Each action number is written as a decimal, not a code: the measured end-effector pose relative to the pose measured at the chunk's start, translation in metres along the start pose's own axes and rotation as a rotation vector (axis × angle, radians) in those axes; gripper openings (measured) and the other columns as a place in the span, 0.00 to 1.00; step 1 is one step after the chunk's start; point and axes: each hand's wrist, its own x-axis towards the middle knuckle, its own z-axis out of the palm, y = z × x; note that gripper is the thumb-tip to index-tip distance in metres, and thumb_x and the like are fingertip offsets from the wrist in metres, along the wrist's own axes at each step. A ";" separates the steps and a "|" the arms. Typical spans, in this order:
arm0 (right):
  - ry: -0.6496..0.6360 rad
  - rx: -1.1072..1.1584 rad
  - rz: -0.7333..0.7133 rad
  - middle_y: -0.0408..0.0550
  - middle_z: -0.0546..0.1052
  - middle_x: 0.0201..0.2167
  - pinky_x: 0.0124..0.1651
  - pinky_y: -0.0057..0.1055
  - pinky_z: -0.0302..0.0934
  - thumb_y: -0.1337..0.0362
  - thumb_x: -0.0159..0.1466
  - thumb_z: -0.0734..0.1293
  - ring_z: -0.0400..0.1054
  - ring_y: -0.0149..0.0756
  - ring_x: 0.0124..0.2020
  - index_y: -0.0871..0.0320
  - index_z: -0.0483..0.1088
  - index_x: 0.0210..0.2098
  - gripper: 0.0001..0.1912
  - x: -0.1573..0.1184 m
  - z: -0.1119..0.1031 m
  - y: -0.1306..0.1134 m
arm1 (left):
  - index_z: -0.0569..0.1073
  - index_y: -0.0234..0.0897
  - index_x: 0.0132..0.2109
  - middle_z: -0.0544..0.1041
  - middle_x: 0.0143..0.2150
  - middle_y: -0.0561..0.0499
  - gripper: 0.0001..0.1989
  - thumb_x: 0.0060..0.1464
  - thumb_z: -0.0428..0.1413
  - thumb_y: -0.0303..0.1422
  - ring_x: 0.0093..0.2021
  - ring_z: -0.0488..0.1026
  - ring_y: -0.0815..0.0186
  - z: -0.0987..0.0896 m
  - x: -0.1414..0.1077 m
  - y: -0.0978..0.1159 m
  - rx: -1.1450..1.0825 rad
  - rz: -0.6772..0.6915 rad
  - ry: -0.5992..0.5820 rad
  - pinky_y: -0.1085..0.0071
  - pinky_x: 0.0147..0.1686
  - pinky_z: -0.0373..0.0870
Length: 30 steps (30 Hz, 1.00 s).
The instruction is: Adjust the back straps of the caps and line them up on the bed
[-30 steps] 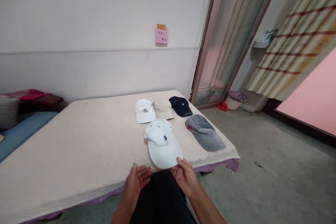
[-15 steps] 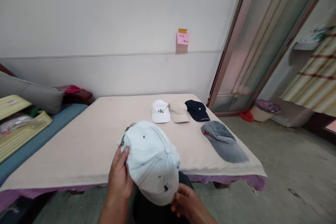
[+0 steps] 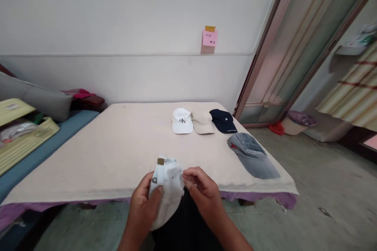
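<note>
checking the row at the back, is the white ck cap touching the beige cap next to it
Touching: in the head view the white CK cap and the beige cap meet with no cloth showing between them.

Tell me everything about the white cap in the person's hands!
The white cap looks like soft cotton cloth. Its back faces up, showing the strap with a small brownish metal buckle at the top. It is squeezed narrow, held upright above the near edge of the bed. The left hand grips its left side, and the right hand pinches its right side.
</note>
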 end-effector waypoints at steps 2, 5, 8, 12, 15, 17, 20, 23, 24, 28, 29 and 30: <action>-0.109 -0.163 -0.159 0.48 0.70 0.41 0.44 0.32 0.59 0.71 0.59 0.63 0.64 0.35 0.41 0.55 0.67 0.45 0.15 0.001 0.006 -0.013 | 0.72 0.38 0.48 0.76 0.42 0.48 0.17 0.50 0.56 0.35 0.39 0.71 0.61 0.003 -0.005 -0.001 0.006 -0.012 -0.066 0.71 0.37 0.67; -0.197 -0.288 -0.267 0.49 0.68 0.44 0.48 0.34 0.57 0.73 0.59 0.62 0.62 0.36 0.46 0.53 0.64 0.50 0.20 -0.001 0.011 -0.021 | 0.73 0.40 0.47 0.76 0.42 0.50 0.15 0.51 0.55 0.36 0.41 0.70 0.60 0.006 -0.009 0.002 0.052 -0.004 -0.112 0.72 0.39 0.66; -0.216 -0.393 -0.250 0.49 0.68 0.41 0.46 0.34 0.58 0.72 0.60 0.60 0.62 0.37 0.44 0.53 0.63 0.51 0.20 -0.006 0.011 -0.021 | 0.75 0.40 0.45 0.77 0.37 0.51 0.13 0.53 0.53 0.37 0.37 0.70 0.62 0.007 -0.012 0.007 0.115 -0.009 -0.174 0.72 0.37 0.66; -0.204 -0.464 -0.218 0.49 0.68 0.37 0.41 0.33 0.59 0.70 0.61 0.61 0.63 0.36 0.39 0.54 0.67 0.47 0.15 -0.012 0.005 -0.021 | 0.75 0.39 0.36 0.74 0.30 0.52 0.08 0.52 0.53 0.36 0.31 0.69 0.63 0.009 -0.015 0.009 0.240 0.046 -0.225 0.73 0.32 0.65; -0.131 -0.385 -0.201 0.46 0.69 0.32 0.38 0.30 0.58 0.67 0.64 0.59 0.64 0.33 0.35 0.55 0.70 0.41 0.10 -0.013 0.002 -0.022 | 0.75 0.39 0.38 0.73 0.29 0.52 0.09 0.54 0.52 0.35 0.31 0.68 0.63 0.011 -0.019 0.008 0.294 0.070 -0.255 0.73 0.33 0.64; -0.110 -0.307 -0.153 0.45 0.70 0.30 0.37 0.28 0.57 0.66 0.64 0.59 0.65 0.32 0.33 0.56 0.71 0.36 0.09 -0.013 0.000 -0.020 | 0.75 0.39 0.42 0.74 0.30 0.52 0.11 0.55 0.51 0.36 0.32 0.69 0.63 0.011 -0.021 0.008 0.300 0.068 -0.294 0.73 0.33 0.65; -0.070 -0.124 0.008 0.42 0.69 0.23 0.29 0.25 0.56 0.62 0.64 0.60 0.63 0.28 0.25 0.58 0.70 0.31 0.10 -0.013 -0.001 -0.013 | 0.75 0.39 0.45 0.76 0.35 0.50 0.13 0.55 0.51 0.35 0.34 0.70 0.62 0.011 -0.024 0.009 0.264 0.034 -0.340 0.72 0.35 0.65; -0.043 0.116 0.168 0.40 0.68 0.19 0.21 0.23 0.52 0.57 0.64 0.59 0.58 0.25 0.17 0.59 0.67 0.31 0.13 -0.013 -0.004 -0.005 | 0.75 0.39 0.48 0.77 0.40 0.49 0.15 0.54 0.52 0.34 0.37 0.71 0.61 0.011 -0.026 0.010 0.190 -0.027 -0.352 0.71 0.38 0.66; -0.063 0.165 0.191 0.40 0.69 0.19 0.20 0.22 0.52 0.57 0.64 0.59 0.58 0.24 0.16 0.60 0.67 0.31 0.13 -0.013 -0.005 -0.004 | 0.74 0.40 0.48 0.77 0.41 0.49 0.15 0.54 0.52 0.34 0.38 0.71 0.61 0.010 -0.027 0.010 0.162 -0.044 -0.347 0.71 0.38 0.66; -0.208 0.265 0.179 0.42 0.71 0.24 0.24 0.23 0.56 0.57 0.63 0.62 0.62 0.25 0.20 0.61 0.68 0.34 0.12 -0.011 -0.012 -0.011 | 0.74 0.41 0.49 0.77 0.38 0.50 0.16 0.53 0.53 0.34 0.36 0.71 0.63 0.005 -0.028 0.006 0.040 -0.145 -0.328 0.73 0.35 0.65; -0.232 0.288 0.162 0.43 0.71 0.24 0.26 0.24 0.58 0.57 0.63 0.62 0.63 0.25 0.21 0.61 0.69 0.35 0.12 -0.009 -0.014 -0.015 | 0.74 0.41 0.49 0.77 0.36 0.51 0.15 0.53 0.54 0.34 0.34 0.71 0.64 0.003 -0.029 0.004 0.012 -0.187 -0.334 0.74 0.32 0.65; -0.253 0.309 0.139 0.43 0.71 0.25 0.29 0.25 0.59 0.57 0.63 0.62 0.64 0.26 0.23 0.61 0.69 0.35 0.12 -0.008 -0.016 -0.019 | 0.74 0.41 0.48 0.77 0.33 0.52 0.15 0.53 0.54 0.35 0.31 0.70 0.65 0.000 -0.030 0.003 -0.015 -0.236 -0.343 0.75 0.29 0.64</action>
